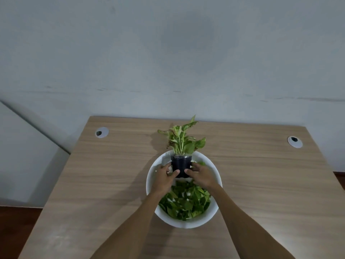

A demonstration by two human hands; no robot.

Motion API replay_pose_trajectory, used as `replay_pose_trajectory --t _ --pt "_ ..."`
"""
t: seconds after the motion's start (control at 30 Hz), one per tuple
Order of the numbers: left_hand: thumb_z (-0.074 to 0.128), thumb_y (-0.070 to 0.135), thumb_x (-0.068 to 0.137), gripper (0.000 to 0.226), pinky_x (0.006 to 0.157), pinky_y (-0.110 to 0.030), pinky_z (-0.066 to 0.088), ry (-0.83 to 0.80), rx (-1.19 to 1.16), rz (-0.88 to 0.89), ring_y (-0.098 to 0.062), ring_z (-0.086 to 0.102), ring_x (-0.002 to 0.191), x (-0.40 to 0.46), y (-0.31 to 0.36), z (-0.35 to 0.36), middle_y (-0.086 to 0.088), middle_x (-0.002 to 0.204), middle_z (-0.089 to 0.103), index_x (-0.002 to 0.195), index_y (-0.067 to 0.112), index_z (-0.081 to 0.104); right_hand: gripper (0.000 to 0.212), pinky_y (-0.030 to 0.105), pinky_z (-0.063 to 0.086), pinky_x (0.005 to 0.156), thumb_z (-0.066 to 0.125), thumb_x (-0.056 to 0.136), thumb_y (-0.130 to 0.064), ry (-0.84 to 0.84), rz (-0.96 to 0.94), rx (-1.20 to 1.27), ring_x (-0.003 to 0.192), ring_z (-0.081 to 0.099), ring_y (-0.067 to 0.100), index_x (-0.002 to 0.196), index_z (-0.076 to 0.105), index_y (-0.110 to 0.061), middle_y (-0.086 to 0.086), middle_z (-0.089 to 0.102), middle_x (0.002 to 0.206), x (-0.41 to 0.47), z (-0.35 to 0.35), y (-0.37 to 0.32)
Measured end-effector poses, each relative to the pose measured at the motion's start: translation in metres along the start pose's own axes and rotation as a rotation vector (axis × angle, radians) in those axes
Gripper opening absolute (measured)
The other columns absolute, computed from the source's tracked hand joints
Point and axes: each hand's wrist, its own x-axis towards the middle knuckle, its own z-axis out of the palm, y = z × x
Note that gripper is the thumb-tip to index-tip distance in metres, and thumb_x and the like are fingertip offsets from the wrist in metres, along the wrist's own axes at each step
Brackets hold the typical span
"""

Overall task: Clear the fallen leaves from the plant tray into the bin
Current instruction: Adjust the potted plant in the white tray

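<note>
A round white plant tray (214,212) sits on the wooden table, a little right of centre. Its near half holds several loose green leaves (184,202). In the far half stands a small black pot (180,164) with a green and cream plant (183,141). My left hand (165,176) grips the pot's left side and my right hand (202,174) grips its right side, thumbs on the front. Whether the pot rests on the tray or is lifted off it I cannot tell. No bin is in view.
The wooden table (93,184) has a round cable grommet at the far left (101,132) and another at the far right (295,142). A pale wall stands just behind the table's far edge. Dark floor shows at the left and right sides.
</note>
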Motion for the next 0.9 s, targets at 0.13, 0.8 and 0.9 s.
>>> replay_pose_trajectory --t 0.13,0.8,0.9 --pt "0.064 0.023 0.089 0.047 0.052 -0.012 0.042 0.043 0.020 0.016 -0.011 0.058 0.070 0.006 0.008 -0.003 -0.003 0.081 0.056 0.134 0.018 0.052 0.046 0.023 0.048 0.066 0.069 0.089 -0.021 0.028 -0.064 0.007 0.088 0.066 0.012 0.133 0.056 -0.017 0.001 0.070 0.103 0.007 -0.007 -0.007" --pt "0.060 0.009 0.088 0.061 0.067 -0.001 0.045 -0.032 0.193 0.157 -0.003 0.063 0.096 0.020 -0.030 0.002 0.012 0.123 0.061 0.143 0.029 0.042 0.043 0.018 0.054 0.071 0.068 0.084 0.001 0.161 -0.166 0.134 0.092 0.068 0.001 0.123 0.057 -0.014 -0.005 0.070 0.105 0.035 0.009 0.035" --pt "0.057 0.011 0.090 0.064 0.063 -0.005 0.047 -0.053 0.179 0.123 -0.005 0.065 0.091 0.021 -0.034 0.001 0.003 0.107 0.070 0.146 0.035 0.035 0.047 0.013 0.053 0.070 0.068 0.084 -0.001 0.173 -0.160 0.148 0.093 0.064 -0.010 0.126 0.056 -0.017 -0.005 0.069 0.111 0.032 0.012 0.034"
